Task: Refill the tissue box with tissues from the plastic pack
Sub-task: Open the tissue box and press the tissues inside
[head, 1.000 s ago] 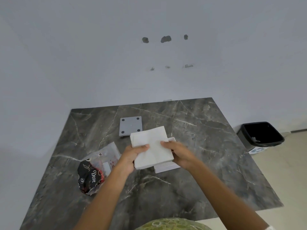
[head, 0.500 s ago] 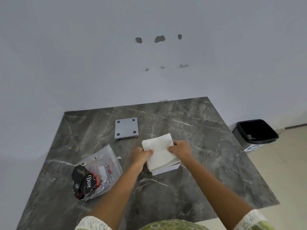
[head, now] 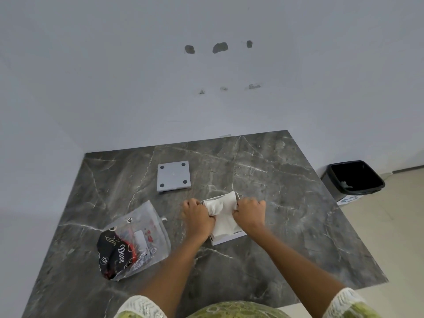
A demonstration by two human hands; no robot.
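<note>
Pressing a stack of white folded tissues (head: 223, 214) into the open white square tissue box (head: 229, 239) is the step in hand, so the refill looks well advanced. Left to right: the crumpled clear-and-black plastic pack (head: 133, 245) lies slack, apparently emptied; the grey square lid with four dark dots (head: 173, 176) rests apart, farther back; the left hand (head: 198, 218) and right hand (head: 250, 213) are both curled onto the stack's two sides, pushing it down. Part of the stack stands above the rim. Seating the tissues and refitting the lid appear to remain. The dark grey veined marble tabletop (head: 286, 203) meets a pale wall; a black waste bin (head: 353, 177) stands on the floor at right.
</note>
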